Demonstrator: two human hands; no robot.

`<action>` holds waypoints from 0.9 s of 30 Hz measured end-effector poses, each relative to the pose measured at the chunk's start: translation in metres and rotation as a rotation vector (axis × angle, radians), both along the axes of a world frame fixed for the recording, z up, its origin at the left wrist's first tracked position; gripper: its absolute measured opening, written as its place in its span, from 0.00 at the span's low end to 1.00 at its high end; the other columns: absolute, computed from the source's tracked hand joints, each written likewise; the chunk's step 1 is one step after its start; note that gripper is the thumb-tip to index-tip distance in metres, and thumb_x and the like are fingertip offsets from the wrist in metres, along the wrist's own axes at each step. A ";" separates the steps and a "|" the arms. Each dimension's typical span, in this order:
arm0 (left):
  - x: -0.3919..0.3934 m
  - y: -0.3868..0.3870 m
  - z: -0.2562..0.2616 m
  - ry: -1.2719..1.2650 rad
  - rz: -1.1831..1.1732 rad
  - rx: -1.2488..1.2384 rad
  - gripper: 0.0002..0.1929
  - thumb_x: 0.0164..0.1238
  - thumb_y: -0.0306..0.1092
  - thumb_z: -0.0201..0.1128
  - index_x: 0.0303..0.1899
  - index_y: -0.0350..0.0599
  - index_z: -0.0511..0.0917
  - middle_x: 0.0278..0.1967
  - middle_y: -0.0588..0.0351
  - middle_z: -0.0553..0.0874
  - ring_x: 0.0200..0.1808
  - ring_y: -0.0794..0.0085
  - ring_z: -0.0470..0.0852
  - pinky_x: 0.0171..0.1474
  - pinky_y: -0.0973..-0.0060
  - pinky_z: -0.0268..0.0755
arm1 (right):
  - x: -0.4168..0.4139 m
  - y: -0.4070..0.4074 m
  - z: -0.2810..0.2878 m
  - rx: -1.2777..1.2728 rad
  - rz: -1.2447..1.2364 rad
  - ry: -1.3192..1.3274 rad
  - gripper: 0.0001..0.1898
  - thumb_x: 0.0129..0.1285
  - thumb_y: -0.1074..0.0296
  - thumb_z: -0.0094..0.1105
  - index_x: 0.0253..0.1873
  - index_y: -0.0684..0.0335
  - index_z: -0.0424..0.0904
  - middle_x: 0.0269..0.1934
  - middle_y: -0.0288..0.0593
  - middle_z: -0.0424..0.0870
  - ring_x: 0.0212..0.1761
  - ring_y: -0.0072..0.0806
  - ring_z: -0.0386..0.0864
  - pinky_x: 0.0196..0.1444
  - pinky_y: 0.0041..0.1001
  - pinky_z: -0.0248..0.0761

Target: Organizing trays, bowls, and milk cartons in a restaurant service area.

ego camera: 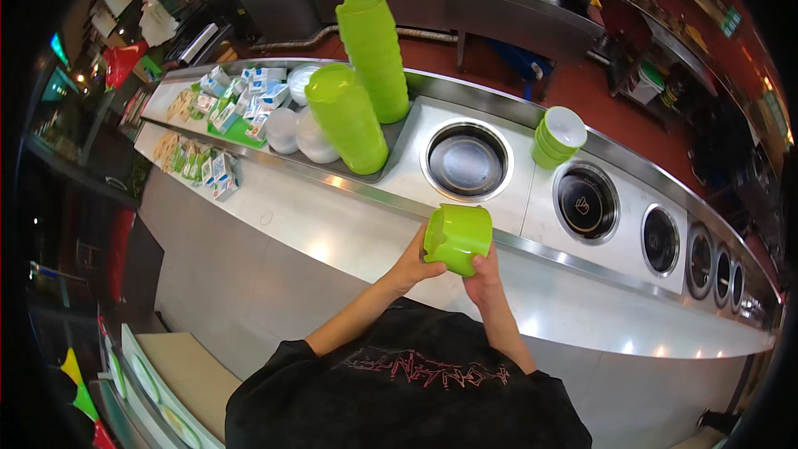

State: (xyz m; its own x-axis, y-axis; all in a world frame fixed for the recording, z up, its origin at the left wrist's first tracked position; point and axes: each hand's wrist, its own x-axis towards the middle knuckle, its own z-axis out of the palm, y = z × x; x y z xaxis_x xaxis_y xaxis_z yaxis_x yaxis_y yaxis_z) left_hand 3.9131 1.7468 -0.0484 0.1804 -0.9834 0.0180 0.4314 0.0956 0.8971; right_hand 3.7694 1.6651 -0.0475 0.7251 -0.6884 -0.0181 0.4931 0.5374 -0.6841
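Note:
A bright green plastic bowl-like container is held on its side between both hands, over the front edge of the steel counter. My left hand grips its left side, and my right hand grips its lower right side. Beyond it, two tall stacks of the same green containers, a nearer one and a farther one, stand on a dark tray. To the right, a short stack of green bowls with white insides sits beside a round counter well.
Round wells line the steel counter towards the right. Clear plastic bowls and small drink cartons lie left of the stacks. More cartons rest on the lower front ledge. A raised metal rim runs along the back.

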 end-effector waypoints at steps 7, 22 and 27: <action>0.007 0.024 -0.018 0.173 0.163 0.032 0.46 0.51 0.39 0.77 0.70 0.43 0.59 0.64 0.56 0.70 0.66 0.68 0.67 0.69 0.67 0.57 | 0.039 0.004 0.004 0.074 0.102 0.030 0.49 0.50 0.53 0.74 0.73 0.62 0.54 0.64 0.42 0.69 0.66 0.35 0.69 0.67 0.34 0.63; 0.073 0.034 -0.007 -0.245 0.128 0.028 0.47 0.48 0.39 0.78 0.69 0.39 0.60 0.64 0.48 0.69 0.66 0.64 0.67 0.69 0.67 0.58 | 0.047 -0.014 0.047 -0.915 0.284 0.661 0.57 0.40 0.58 0.82 0.73 0.67 0.51 0.66 0.52 0.65 0.70 0.39 0.63 0.70 0.35 0.57; 0.101 0.031 0.028 -0.603 0.148 -0.046 0.48 0.48 0.41 0.78 0.70 0.40 0.59 0.65 0.45 0.66 0.66 0.59 0.67 0.67 0.66 0.59 | 0.072 -0.004 0.049 -0.825 0.110 0.613 0.56 0.38 0.58 0.82 0.71 0.68 0.55 0.63 0.51 0.68 0.67 0.38 0.66 0.68 0.35 0.61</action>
State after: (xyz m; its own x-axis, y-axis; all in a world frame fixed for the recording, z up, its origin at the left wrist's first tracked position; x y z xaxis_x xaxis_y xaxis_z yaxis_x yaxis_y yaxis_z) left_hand 4.0141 1.7773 -0.0202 0.2597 -0.9446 0.2009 -0.1705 0.1599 0.9723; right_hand 3.8412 1.6607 0.0015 0.8099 -0.5850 0.0419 -0.0882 -0.1921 -0.9774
